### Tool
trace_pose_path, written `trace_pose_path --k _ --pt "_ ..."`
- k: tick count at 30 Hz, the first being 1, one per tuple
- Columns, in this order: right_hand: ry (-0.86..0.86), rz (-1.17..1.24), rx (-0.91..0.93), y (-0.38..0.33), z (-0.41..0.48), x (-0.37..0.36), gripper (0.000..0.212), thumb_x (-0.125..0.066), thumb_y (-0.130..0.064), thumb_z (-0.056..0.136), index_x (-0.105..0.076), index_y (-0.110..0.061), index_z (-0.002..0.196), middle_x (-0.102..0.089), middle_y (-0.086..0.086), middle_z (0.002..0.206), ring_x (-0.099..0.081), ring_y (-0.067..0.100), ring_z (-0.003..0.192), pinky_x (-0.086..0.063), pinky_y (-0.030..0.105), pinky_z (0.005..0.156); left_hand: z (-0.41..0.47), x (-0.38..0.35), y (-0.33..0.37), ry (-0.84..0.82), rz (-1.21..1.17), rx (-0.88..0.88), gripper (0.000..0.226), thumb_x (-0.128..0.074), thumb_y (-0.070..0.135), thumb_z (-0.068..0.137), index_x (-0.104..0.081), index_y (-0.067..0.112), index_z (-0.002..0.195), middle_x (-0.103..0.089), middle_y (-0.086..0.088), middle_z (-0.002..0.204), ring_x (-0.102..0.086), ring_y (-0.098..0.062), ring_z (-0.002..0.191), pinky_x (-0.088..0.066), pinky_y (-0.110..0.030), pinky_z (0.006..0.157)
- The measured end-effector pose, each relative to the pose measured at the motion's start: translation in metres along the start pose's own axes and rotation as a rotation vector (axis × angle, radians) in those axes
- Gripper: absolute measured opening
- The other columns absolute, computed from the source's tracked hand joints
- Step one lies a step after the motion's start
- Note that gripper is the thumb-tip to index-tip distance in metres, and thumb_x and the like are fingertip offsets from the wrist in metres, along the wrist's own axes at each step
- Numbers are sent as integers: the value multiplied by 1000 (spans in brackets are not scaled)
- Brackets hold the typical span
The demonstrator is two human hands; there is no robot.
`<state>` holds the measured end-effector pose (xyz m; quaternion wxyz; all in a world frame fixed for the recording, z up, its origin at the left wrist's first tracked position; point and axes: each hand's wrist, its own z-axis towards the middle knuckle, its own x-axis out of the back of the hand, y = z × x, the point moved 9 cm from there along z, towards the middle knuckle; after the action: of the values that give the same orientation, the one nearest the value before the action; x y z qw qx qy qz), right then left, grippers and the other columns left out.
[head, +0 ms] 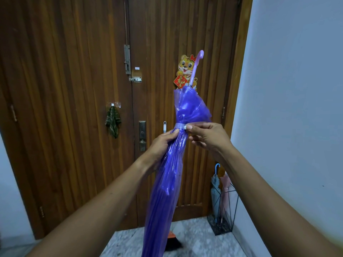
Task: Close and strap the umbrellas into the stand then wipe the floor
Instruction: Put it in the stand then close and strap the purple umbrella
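Umbrella (pixel 167 182), purple and folded, is held handle-up before the wooden door (pixel 74 89): left hand (pixel 163 145) grips its canopy, right hand (pixel 207 138) pinches the strap (pixel 179 125) (seemingly wrapped fully round). Wire stand (pixel 220 226) sits at the door's lower right.

This is the entrance hall of a home. A wooden double door (pixel 74 89) carries a sliding bolt (pixel 127 59), a lock plate (pixel 142 135), a tiger decoration (pixel 185 69) and a checked cloth (pixel 113 121) on an adhesive hook (pixel 112 104). A wire umbrella stand (pixel 234 210) holding folded umbrellas (pixel 215 193) stands in the corner on the marble floor (pixel 200 238).
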<state>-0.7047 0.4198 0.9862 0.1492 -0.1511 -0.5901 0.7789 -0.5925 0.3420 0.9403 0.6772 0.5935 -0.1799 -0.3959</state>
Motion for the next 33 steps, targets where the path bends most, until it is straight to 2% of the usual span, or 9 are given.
trace_pose_path --k 5,7,9,10,14,21,26,30,33 --pt "34 64 -20 4 2 0 9 -79 -15 83 -76 -10 90 -76 3 81 -69 11 66 -57 24 63 0 4 10 43 30 -135 34 -61 25 98 -63 17 131 -71 -19 110 -71 -24 82 -59 -32 71" --pt "47 79 -17 5 3 1 9 -79 -14 83 -75 -10 90 -77 3 81 -70 11 68 -57 25 64 0 3 10 42 22 -143 36 -63 24 97 -63 18 132 -68 -25 118 -70 -29 89 -59 -39 80" --pt "50 90 -16 5 3 1 8 -79 -13 83 -75 -9 89 -77 4 81 -69 12 66 -56 25 63 0 2 9 22 9 -134 36 -62 23 97 -62 18 133 -64 -27 124 -65 -32 95 -52 -48 92" --pt "52 92 -15 6 4 1 8 -78 -11 83 -75 -8 89 -76 4 80 -69 12 65 -57 24 62 0 2 8 15 1 -129 36 -62 22 97 -62 19 133 -64 -27 124 -64 -31 96 -51 -49 94" --pt "59 127 -27 10 7 1 10 -80 -8 81 -74 -5 89 -75 8 79 -68 14 65 -59 25 61 1 -1 9 7 26 -137 32 -58 20 98 -65 25 129 -70 -17 113 -69 -22 87 -58 -35 81" --pt "54 232 -69 21 13 -1 22 -81 -6 80 -68 -5 98 -75 9 85 -71 17 71 -62 27 62 2 -4 8 5 31 -123 26 -55 19 100 -65 31 121 -73 -11 98 -69 -19 77 -60 -29 72" --pt "4 238 -80 22 15 -2 27 -78 -5 81 -67 -5 106 -75 11 92 -72 21 77 -63 28 63 2 -2 7 2 55 -117 23 -54 19 100 -65 35 114 -75 -8 97 -71 -19 77 -61 -29 72" --pt "-12 226 -95 24 15 -4 22 -77 -6 82 -67 -4 102 -76 12 93 -74 22 79 -63 30 68 2 4 7 40 88 -120 24 -55 22 100 -65 34 118 -74 -9 100 -70 -18 77 -59 -28 72" --pt "-24 170 -75 23 15 -4 24 -78 -9 83 -67 -5 104 -77 12 96 -76 22 83 -63 30 69 2 6 8 60 116 -136 33 -55 23 100 -59 29 132 -72 -10 105 -70 -17 80 -58 -30 75"
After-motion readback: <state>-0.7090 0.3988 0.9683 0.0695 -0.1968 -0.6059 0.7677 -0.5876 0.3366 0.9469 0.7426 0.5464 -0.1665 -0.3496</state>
